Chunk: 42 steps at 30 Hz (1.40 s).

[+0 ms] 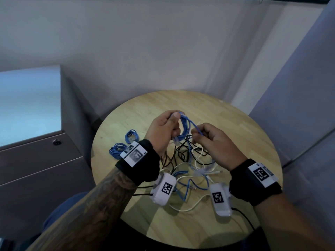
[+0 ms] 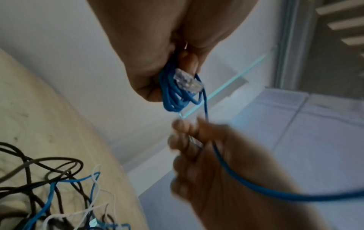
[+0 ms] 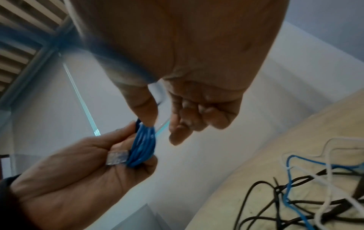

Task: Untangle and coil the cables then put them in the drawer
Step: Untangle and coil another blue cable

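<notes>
My left hand (image 1: 165,126) grips a coiled blue network cable (image 1: 184,127) above the round wooden table (image 1: 244,134). The coil (image 2: 173,95) hangs from my fist with its clear plug (image 2: 188,81) sticking out. The right wrist view shows the same coil (image 3: 143,144) and plug (image 3: 117,158) in my left palm. My right hand (image 1: 208,136) pinches the free end of that blue cable (image 2: 246,186) just right of the coil. A tangle of black, white and blue cables (image 1: 188,160) lies on the table under both hands.
Two coiled blue cables (image 1: 131,135) (image 1: 117,150) lie at the table's left side. A grey drawer cabinet (image 1: 41,160) with a lock (image 1: 57,142) stands left of the table, its drawers closed. Grey walls surround the table closely.
</notes>
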{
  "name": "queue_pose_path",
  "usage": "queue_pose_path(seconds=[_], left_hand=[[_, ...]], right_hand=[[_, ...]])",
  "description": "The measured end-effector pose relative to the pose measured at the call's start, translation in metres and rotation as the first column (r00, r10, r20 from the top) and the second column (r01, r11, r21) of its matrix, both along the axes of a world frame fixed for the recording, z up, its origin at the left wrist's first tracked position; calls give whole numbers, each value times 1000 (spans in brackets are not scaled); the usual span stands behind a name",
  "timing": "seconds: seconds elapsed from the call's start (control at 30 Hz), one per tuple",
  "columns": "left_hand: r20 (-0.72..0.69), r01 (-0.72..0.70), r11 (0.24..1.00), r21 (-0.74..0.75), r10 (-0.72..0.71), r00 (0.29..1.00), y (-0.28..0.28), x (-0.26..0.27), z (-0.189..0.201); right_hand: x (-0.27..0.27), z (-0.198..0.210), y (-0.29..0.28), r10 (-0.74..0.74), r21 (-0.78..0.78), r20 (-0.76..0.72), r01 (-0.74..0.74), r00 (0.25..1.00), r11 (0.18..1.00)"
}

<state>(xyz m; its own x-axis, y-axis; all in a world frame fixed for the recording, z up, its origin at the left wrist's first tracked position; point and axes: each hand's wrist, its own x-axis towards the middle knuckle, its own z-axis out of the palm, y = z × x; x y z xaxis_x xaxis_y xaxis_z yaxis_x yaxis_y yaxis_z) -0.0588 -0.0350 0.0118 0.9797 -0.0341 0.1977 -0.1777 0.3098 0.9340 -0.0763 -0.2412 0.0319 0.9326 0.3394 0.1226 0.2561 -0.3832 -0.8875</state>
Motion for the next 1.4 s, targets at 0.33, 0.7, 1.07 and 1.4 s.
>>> queue_pose_path(seconds=[0.33, 0.7, 1.07, 1.4], left_hand=[[-99, -42, 997, -63, 35, 994, 22, 6, -3], [-254, 100, 967, -233, -160, 954, 24, 4, 2], [-232, 302, 901, -311, -380, 895, 15, -3, 4], [-231, 371, 849, -375, -474, 850, 13, -4, 1]], right_hand=[[19, -1, -31, 291, 459, -274, -142, 916, 877], [23, -13, -18, 1, 503, -218, 111, 976, 857], [29, -13, -20, 10, 638, -216, 134, 976, 758], [31, -28, 7, 77, 708, -350, 210, 933, 675]])
